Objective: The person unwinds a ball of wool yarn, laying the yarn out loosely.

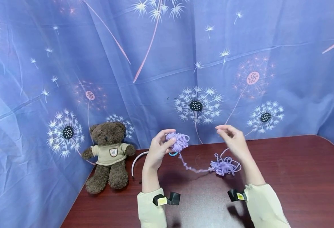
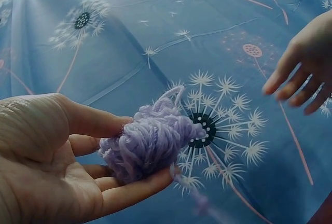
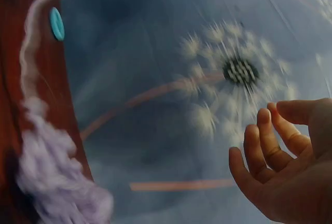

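Left hand (image 1: 157, 149) pinches lavender yarn bundle (image 1: 179, 142), thumb against fingers. Kinked strand (image 1: 196, 171) runs rightward to looser yarn clump (image 1: 224, 167), just below right hand (image 1: 236, 142), the nearer one. That hand: fingers loosely bent; can't tell if any yarn's held.

The white band (image 1: 134, 163) slips out of sight behind the left hand (image 1: 158, 148), and only a curve of the blue ring (image 1: 173, 155) shows below the yarn ball (image 1: 179, 142). The badge (image 1: 114, 152) on the bear (image 1: 108, 156) is too small to read (squint as I may). Both sleeves (image 1: 152, 210) run off the bottom edge. From the right wrist, the yarn tangle (image 3: 62, 182) is smeared and cut off below; from the left wrist, the right hand (image 2: 314, 63) is cropped at the side.
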The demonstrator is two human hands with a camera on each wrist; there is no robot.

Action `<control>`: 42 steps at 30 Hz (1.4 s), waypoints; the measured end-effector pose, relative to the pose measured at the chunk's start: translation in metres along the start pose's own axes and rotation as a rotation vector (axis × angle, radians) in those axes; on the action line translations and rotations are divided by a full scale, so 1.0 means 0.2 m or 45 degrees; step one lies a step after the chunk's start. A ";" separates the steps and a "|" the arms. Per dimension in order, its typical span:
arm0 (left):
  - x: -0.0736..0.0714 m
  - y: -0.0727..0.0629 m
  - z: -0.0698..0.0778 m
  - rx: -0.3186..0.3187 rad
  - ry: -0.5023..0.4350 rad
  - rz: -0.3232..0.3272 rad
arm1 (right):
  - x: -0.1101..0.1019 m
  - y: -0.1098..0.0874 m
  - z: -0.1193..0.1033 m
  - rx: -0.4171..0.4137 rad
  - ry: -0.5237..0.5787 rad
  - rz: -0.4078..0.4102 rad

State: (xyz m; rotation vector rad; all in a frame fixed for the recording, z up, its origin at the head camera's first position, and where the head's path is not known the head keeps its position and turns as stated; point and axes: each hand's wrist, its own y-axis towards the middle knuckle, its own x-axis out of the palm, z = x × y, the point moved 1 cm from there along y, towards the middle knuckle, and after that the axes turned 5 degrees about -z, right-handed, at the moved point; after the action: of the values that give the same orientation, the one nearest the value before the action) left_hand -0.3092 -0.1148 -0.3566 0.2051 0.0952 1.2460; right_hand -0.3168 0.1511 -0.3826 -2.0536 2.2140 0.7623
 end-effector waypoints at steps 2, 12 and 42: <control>0.01 0.00 0.00 0.002 -0.002 -0.009 | 0.07 0.00 -0.03 -0.022 -0.009 -0.074; 0.01 0.00 0.01 0.010 -0.051 -0.002 | 0.42 -0.10 -0.12 -0.087 0.123 -0.450; -0.08 -0.02 0.00 0.028 -0.031 0.113 | -0.01 0.00 -0.02 0.145 0.469 0.191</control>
State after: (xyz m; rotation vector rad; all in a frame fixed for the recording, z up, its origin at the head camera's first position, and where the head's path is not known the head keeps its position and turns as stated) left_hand -0.3106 -0.1312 -0.3572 0.2454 0.0794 1.3306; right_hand -0.3156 0.1519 -0.3787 -2.1340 2.5523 0.2675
